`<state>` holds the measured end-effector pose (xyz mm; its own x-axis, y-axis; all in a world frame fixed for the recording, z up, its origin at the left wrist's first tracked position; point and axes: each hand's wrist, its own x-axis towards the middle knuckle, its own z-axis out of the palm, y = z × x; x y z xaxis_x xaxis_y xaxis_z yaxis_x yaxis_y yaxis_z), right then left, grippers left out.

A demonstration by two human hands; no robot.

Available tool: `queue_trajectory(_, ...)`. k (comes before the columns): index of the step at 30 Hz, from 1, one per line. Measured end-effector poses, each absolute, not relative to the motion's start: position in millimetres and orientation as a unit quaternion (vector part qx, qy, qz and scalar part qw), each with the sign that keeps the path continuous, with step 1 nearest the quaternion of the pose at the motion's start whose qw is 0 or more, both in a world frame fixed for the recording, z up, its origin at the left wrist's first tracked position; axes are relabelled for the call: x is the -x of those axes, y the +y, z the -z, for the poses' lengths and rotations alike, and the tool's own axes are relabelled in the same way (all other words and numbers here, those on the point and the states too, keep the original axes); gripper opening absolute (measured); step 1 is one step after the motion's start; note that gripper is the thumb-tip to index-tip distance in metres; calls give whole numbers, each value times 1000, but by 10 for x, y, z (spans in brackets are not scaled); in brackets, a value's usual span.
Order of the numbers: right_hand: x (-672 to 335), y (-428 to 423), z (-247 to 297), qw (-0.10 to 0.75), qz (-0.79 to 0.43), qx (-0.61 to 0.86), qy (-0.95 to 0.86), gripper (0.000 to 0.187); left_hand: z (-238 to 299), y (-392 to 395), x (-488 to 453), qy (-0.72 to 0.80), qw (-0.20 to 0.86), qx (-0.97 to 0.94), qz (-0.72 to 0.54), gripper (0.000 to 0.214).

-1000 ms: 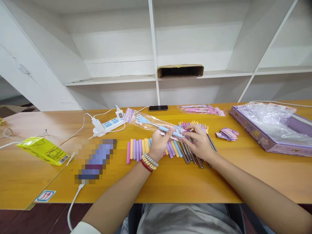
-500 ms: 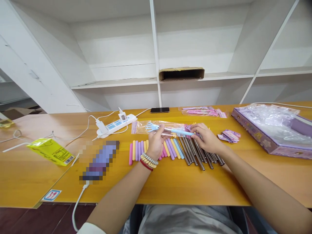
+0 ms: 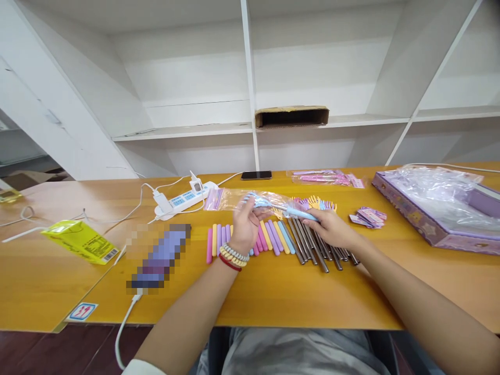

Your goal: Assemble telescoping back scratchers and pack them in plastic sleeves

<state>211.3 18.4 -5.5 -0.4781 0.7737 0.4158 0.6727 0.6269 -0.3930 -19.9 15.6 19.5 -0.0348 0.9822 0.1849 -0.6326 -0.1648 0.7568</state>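
My left hand (image 3: 242, 224), with bead bracelets at the wrist, pinches the clear plastic sleeve (image 3: 230, 199) around a light-blue back scratcher (image 3: 279, 207). My right hand (image 3: 330, 227) is closed on the scratcher's handle end. Both hold it a little above a row of pastel rubber grips (image 3: 273, 237) and metal scratcher rods (image 3: 312, 242) lying on the wooden table (image 3: 281, 291). Coloured claw heads (image 3: 318, 203) fan out behind my right hand.
A white power strip (image 3: 183, 199) with cables lies at back left, a phone (image 3: 255, 175) behind. Bagged pink scratchers (image 3: 326, 178), small purple cards (image 3: 369, 216) and a purple box with plastic (image 3: 437, 208) are at right. A yellow packet (image 3: 80, 242) lies left. White shelves stand behind.
The bagged blue scratcher has been lifted off the pile and tilted, claw end up to the left. My right hand slid back along the handle toward me.
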Motion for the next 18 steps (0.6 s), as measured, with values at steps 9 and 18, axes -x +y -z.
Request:
queue_trajectory(9, -2460, 346, 7, 305, -36, 546, -779, 44, -229, 409, 442, 328, 504, -294, -743, 21)
queue_trajectory(18, -2843, 578, 167, 516, -121, 625, -574, 50, -263, 475, 622, 315, 531, -277, -736, 18)
